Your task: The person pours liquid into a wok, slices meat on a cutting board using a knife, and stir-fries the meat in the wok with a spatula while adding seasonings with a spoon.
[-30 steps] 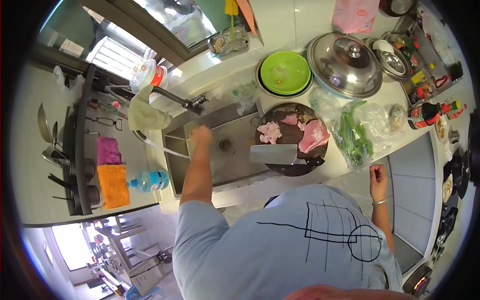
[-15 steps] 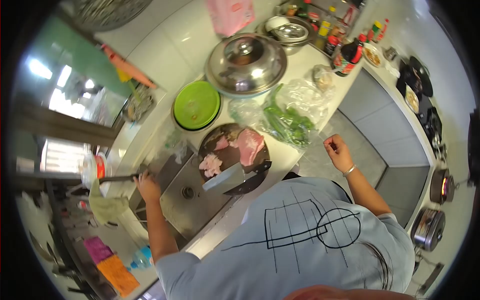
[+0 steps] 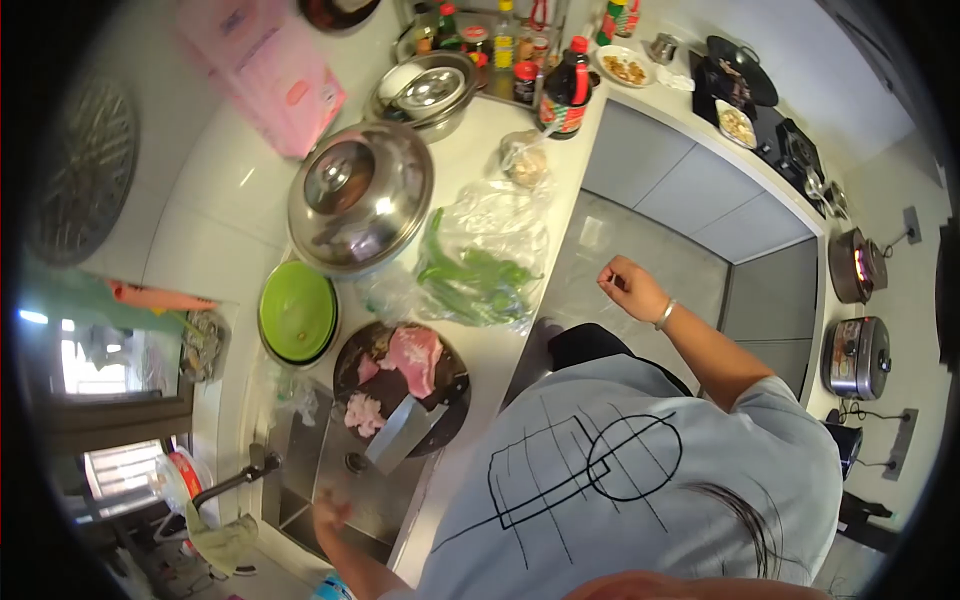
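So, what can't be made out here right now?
All in the head view:
Left hand: finger detail, lost to blur.
Under the domed lid: contents, if any, hidden by the lid.
Blue bottle: rest cut off by the bottom edge.
Dark bottle: label wording, too small to read.

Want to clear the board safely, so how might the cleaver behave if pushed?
The cleaver looks stiff, being metal. Its broad blade suggests more weight at that end than at the handle. Pushed toward the sink, it could slide or tip in, since it juts past the board.
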`<state>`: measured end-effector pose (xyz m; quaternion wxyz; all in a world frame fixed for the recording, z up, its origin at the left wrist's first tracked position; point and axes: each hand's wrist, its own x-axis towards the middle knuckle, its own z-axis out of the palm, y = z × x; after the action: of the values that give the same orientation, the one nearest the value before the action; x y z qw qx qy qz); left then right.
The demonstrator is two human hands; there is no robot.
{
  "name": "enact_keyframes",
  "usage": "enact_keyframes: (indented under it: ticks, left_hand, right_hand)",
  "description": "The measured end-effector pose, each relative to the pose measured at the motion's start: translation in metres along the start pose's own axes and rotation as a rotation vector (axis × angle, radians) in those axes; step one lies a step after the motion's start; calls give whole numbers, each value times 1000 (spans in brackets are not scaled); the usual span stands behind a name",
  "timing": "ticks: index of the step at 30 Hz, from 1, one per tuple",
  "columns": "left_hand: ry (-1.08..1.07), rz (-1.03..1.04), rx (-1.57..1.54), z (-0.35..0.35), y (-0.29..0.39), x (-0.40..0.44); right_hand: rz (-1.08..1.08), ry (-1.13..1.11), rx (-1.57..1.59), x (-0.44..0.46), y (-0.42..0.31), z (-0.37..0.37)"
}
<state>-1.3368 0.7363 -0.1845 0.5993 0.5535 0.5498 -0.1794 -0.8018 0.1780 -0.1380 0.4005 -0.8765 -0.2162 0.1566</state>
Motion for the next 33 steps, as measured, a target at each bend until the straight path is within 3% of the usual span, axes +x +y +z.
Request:
enact_keyframes:
  ticks: [1, 3, 4, 6, 9, 14, 17, 20, 22, 23, 24, 25, 26, 29, 30, 31, 32, 33]
  left_hand:
    - [91, -85, 836, 3, 4, -2]
    - [564, -34, 887, 5, 2, 14]
    - [818, 95, 67, -2, -8, 30]
    - [1172, 283, 1012, -4, -21, 16]
    - [846, -196, 820, 40, 17, -4]
    - [370, -301, 706, 231, 196, -55]
    - [117, -220, 706, 357, 302, -84]
    - [-150, 219, 656, 498, 404, -83]
    - [-256, 292, 374, 594, 444, -64]
    - [-279, 330, 586, 648, 484, -58]
    - [-406, 454, 574, 684, 495, -29]
    - [-497, 615, 504, 727, 512, -8]
    - [-573, 544, 395, 768, 526, 23]
    - [-380, 971, 466, 918, 591, 33]
    - [-427, 701, 221, 956, 605, 37]
    - [-524, 540, 70, 977, 605, 53]
    - [-592, 370, -82, 999, 605, 69]
    - [-720, 319, -152, 1014, 598, 95]
  right_hand:
    - [-10, 20, -9, 9, 14, -8]
    - [-38, 54, -24, 35, 49, -24]
    - [9, 86, -18, 51, 69, -35]
    - [99, 150, -5, 93, 116, -69]
    - [180, 297, 15, 175, 197, -140]
    - [119, 715, -148, 352, 346, -288]
    - [257, 846, -231, 430, 406, -351]
    - [314, 1008, -444, 480, 432, -373]
    - [444, 852, -462, 494, 436, -376]
    - [452, 763, -463, 494, 440, -376]
    - [465, 678, -468, 489, 443, -375]
    - [367, 738, -369, 479, 442, -366]
    - [265, 807, -282, 464, 436, -357]
    - [162, 705, 203, 392, 385, -328]
    - [239, 586, 346, 358, 349, -327]
    - [161, 502, 259, 332, 336, -321]
    - [127, 406, 411, 306, 328, -309]
    - [64, 382, 419, 285, 316, -305]
